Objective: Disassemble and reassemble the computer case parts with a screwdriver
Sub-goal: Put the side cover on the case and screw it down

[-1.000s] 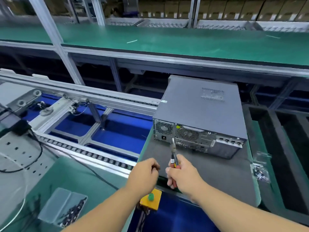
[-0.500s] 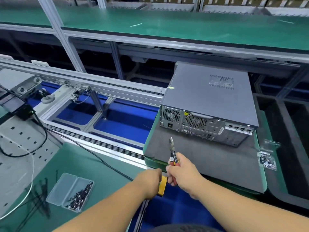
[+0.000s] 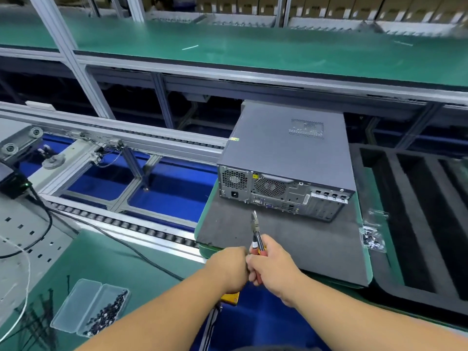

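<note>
A long green counter (image 3: 278, 51) runs across the top of the frame, its near edge lined with a grey rail. Below it a roller conveyor (image 3: 121, 219) crosses from the left edge to the centre, open blue bays between its two rails. A second green counter (image 3: 106, 264) fills the lower left. At right of centre a green-rimmed pallet (image 3: 364, 249) carries a dark grey mat (image 3: 316, 249). The mat's left edge meets the conveyor and its near edge ends just above the wrists. The case (image 3: 283, 153) lies flat on the far half of the mat, rear panel with two fans and ports facing the camera, its right side close to the mat's right edge. A bare strip of mat lies between the rear panel and the hands. A black foam tray (image 3: 417, 224) with long slots fills the right edge.

At lower left a clear box (image 3: 91, 307) lies open with dark screws in one half, black ties (image 3: 38, 317) beside it. A small bag (image 3: 372, 236) of screws lies on the pallet's right rim.

Both forearms rise from the bottom edge and meet at lower centre. The right hand (image 3: 273, 264) curls round the red and yellow handles of pliers (image 3: 255, 231), the tip pointing up toward the rear panel, well short of it. The left hand (image 3: 228, 269) is a loose fist, knuckles touching the right fingers; whether it grips anything cannot be told. A yellow block (image 3: 230, 297) shows just under it.
</note>
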The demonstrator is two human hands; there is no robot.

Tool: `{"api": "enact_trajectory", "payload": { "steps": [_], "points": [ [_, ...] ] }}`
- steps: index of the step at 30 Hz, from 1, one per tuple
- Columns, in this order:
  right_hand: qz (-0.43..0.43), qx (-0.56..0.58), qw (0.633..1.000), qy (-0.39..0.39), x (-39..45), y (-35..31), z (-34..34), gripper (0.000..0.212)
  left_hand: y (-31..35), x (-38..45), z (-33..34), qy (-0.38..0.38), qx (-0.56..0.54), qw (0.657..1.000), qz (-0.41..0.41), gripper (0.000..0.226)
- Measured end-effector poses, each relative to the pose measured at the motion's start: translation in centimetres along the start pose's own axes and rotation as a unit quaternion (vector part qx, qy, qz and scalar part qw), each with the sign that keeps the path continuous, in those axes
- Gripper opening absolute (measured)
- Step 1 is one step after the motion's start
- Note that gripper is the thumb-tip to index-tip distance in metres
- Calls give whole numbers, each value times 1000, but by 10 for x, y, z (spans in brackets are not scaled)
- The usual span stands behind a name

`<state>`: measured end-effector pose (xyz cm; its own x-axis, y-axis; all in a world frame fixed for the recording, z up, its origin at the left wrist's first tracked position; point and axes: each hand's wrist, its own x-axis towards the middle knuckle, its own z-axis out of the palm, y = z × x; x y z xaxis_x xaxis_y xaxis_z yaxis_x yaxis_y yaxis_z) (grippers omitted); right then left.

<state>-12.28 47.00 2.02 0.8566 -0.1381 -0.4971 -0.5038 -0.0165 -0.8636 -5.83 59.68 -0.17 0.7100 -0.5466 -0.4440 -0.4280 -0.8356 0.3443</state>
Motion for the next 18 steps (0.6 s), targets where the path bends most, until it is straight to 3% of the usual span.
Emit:
{"api": "enact_trajectory", "payload": {
  "steps": [6, 11, 15, 18],
  "points": [
    [-42, 62, 990, 120, -7, -18, -51, 23, 60, 27, -30, 123, -98, 986, 58, 12],
    [-58, 83, 966, 236, -10, -37, -110, 45, 116, 63, -44, 145, -157, 967, 138, 25],
    [-82, 89, 948, 293, -5, -53, -145, 19, 140, 97, -41, 144, -107, 968, 173, 58],
    [-88, 85, 941, 316, 1, -57, -160, 12, 143, 121, -39, 143, -39, 971, 189, 76]
  ]
}}
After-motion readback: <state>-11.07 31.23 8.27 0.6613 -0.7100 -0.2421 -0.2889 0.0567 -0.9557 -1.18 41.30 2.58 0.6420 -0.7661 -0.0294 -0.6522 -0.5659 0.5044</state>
